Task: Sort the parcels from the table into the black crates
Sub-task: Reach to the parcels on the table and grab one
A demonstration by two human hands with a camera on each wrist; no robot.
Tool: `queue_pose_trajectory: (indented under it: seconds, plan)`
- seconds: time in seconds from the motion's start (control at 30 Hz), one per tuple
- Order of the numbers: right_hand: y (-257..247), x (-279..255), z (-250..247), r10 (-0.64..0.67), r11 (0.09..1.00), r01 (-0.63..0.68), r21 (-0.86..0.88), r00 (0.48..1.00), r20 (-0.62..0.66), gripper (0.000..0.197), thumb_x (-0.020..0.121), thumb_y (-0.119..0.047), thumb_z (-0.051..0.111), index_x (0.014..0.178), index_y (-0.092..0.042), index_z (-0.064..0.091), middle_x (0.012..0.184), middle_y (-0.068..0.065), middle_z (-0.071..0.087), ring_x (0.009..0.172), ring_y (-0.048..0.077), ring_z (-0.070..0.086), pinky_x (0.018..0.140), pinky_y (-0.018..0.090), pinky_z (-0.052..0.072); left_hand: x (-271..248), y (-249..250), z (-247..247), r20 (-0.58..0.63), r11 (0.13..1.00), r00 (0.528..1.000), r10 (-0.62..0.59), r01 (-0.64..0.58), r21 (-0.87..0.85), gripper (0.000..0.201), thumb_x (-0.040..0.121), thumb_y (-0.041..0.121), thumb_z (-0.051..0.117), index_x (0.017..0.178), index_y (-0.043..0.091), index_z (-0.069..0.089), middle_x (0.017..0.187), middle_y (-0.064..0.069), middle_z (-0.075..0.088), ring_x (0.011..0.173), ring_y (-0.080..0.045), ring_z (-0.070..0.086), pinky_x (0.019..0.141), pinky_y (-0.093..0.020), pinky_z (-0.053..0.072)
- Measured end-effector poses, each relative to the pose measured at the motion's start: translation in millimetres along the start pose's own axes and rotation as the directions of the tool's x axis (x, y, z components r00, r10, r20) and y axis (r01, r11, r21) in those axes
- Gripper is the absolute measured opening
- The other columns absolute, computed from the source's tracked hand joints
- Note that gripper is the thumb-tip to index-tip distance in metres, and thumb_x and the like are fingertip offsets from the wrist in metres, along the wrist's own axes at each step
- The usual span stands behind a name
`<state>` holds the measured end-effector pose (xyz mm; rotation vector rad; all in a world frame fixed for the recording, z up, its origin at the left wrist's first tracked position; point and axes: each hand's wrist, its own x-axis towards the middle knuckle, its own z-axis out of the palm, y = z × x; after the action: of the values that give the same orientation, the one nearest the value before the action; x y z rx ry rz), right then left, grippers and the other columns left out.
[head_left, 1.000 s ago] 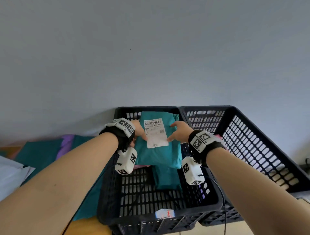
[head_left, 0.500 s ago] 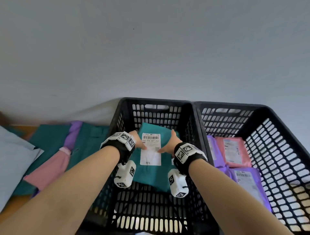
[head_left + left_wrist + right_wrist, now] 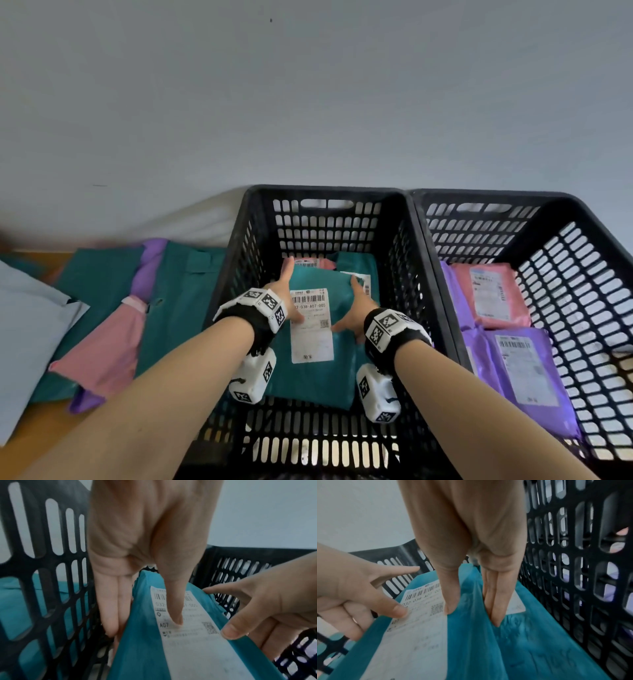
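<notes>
The biggest risk, I think, is that the teal parcel lands crooked in the left crate, because it is soft and is held only at its two long edges; it is now low inside this crate, above another teal parcel and a pink one at the far end. If one hand lets go before the other, the free side may fold under, and the white label could end face down. The left hand pinches the left edge, thumb on the label and fingers below; the right hand pinches the right edge the same way, so the hands are apart, both clamped on this parcel. A smaller risk is that the fingers under the parcel catch on the crate wall, which is near on both sides. The right crate touches the left one and holds pink and purple parcels. Left of the crates, the wooden table carries more teal, pink, purple and grey parcels, overlapping. Behind everything is a plain pale wall.
</notes>
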<state>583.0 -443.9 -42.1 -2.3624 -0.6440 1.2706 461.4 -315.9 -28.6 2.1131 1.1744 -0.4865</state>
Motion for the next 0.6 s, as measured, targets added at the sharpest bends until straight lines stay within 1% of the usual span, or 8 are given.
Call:
queue_pose_trajectory:
  seconds: [0.07,0.17,0.23,0.27,0.33,0.4,0.53,0.6]
  plan:
    - [2.4,-0.4,8.2,0.0,1.0,0.0,0.001,1.0,0.026,0.123,0.072,-0.012,0.081,0.15,-0.036,-0.012,0.142,0.013,0.042,0.12,0.033,0.053,0.097,0.047,0.048,5.2,-7.7,7.5,0.033,0.997,0.999,-0.007,0.005,0.072,0.137,0.067,0.022,0.084,0.138,0.044,-0.03,0.103,-0.009,0.064,0.088,-0.023,0.064,0.084,-0.038,0.054]
    - [8.1,-1.3,18.1,-0.003,0.999,0.0,0.046,0.998,0.059,0.122,0.072,-0.011,0.081,0.15,-0.036,-0.009,0.148,0.012,0.036,0.126,0.033,0.047,0.1,0.047,0.046,9.9,-16.5,15.9,0.061,0.992,0.998,-0.018,0.01,0.129,0.132,0.063,0.026,0.086,0.149,0.034,-0.014,0.121,-0.011,0.06,0.107,-0.028,0.06,0.095,-0.041,0.049]
    - [12.2,-2.3,23.5,-0.012,0.998,0.008,0.059,0.997,0.07,0.122,0.071,-0.011,0.081,0.151,-0.035,-0.007,0.15,0.013,0.033,0.129,0.034,0.045,0.101,0.047,0.045,11.8,-21.5,20.3,0.052,0.989,0.998,-0.025,0.017,0.148,0.127,0.062,0.029,0.086,0.15,0.028,-0.005,0.125,-0.01,0.058,0.112,-0.029,0.058,0.098,-0.041,0.047]
    - [14.6,-2.7,26.3,-0.013,0.999,0.009,0.049,0.997,0.07,0.122,0.071,-0.01,0.081,0.151,-0.036,-0.007,0.15,0.014,0.033,0.128,0.035,0.046,0.1,0.047,0.046,12.2,-23.3,23.1,0.047,0.988,0.999,-0.027,0.019,0.155,0.128,0.062,0.028,0.086,0.149,0.03,-0.008,0.121,-0.01,0.06,0.108,-0.028,0.06,0.097,-0.041,0.048]
    - [19.3,-3.3,33.4,-0.007,1.0,0.006,0.013,0.998,0.066,0.119,0.073,-0.006,0.079,0.15,-0.038,-0.007,0.146,0.015,0.038,0.122,0.034,0.051,0.095,0.045,0.05,12.4,-26.0,29.3,0.063,0.984,0.997,-0.038,0.027,0.176,0.135,0.064,0.027,0.085,0.144,0.035,-0.024,0.115,-0.01,0.064,0.101,-0.027,0.063,0.093,-0.041,0.051]
    - [23.9,-3.9,40.8,0.0,1.0,0.001,-0.013,0.997,0.071,0.117,0.074,-0.003,0.076,0.149,-0.04,-0.006,0.146,0.015,0.037,0.119,0.033,0.053,0.091,0.043,0.053,13.7,-29.4,35.2,0.087,0.983,0.995,-0.057,0.041,0.178,0.139,0.064,0.025,0.086,0.143,0.033,-0.028,0.12,-0.012,0.062,0.105,-0.028,0.062,0.095,-0.042,0.05]
    - [29.8,-3.0,49.3,-0.03,0.996,0.037,-0.076,0.996,0.083,0.118,0.074,-0.003,0.077,0.149,-0.041,-0.005,0.148,0.013,0.035,0.12,0.03,0.053,0.09,0.039,0.054,15.7,-36.2,41.9,0.083,0.989,0.991,-0.102,0.091,0.119,0.126,0.063,0.021,0.087,0.15,0.018,-0.004,0.127,-0.011,0.057,0.116,-0.027,0.057,0.098,-0.038,0.046]
    - [30.8,-3.1,52.3,-0.061,0.986,0.072,-0.147,0.995,0.081,0.112,0.076,-0.001,0.073,0.151,-0.04,-0.002,0.143,0.013,0.041,0.114,0.029,0.057,0.09,0.038,0.054,14.1,-38.4,44.0,0.078,0.984,0.988,-0.137,0.127,0.125,0.118,0.065,0.022,0.087,0.148,0.013,0.004,0.128,-0.011,0.055,0.118,-0.027,0.055,0.099,-0.037,0.045]
